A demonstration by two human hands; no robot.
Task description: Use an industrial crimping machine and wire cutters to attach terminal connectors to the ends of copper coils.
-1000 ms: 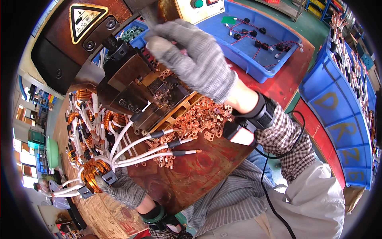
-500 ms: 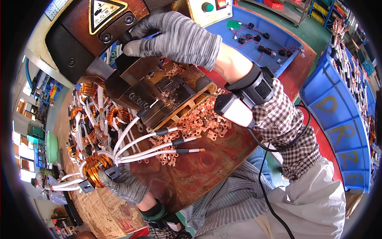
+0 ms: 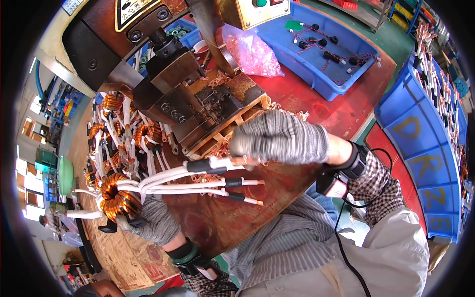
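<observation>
My left hand [image 3: 153, 222], in a grey knitted glove, grips a toroidal coil [image 3: 118, 198] wound with copper wire, with black blocks at its lower side. White insulated leads [image 3: 183, 188] run rightward from the coil, with black sleeves near their bare copper ends. My right hand [image 3: 279, 138], gloved alike and blurred by motion, is closed at the copper end of the uppermost lead; what its fingertips pinch is not clear. Beyond the hands stands a dark metal press [image 3: 173, 84]. Loose copper lugs [image 3: 222, 148] lie beside its base, partly hidden by my right hand.
More wound coils [image 3: 111, 128] with white leads are heaped left of the press. A clear bag [image 3: 252, 52] and a blue tray [image 3: 316, 74] with twisted wires and black parts stand behind. A blue crate [image 3: 420, 148] of leads is at the right.
My right hand has come down from the press to the lead ends. My left hand has shifted slightly left with the coil, and the leads have swung away from the press.
</observation>
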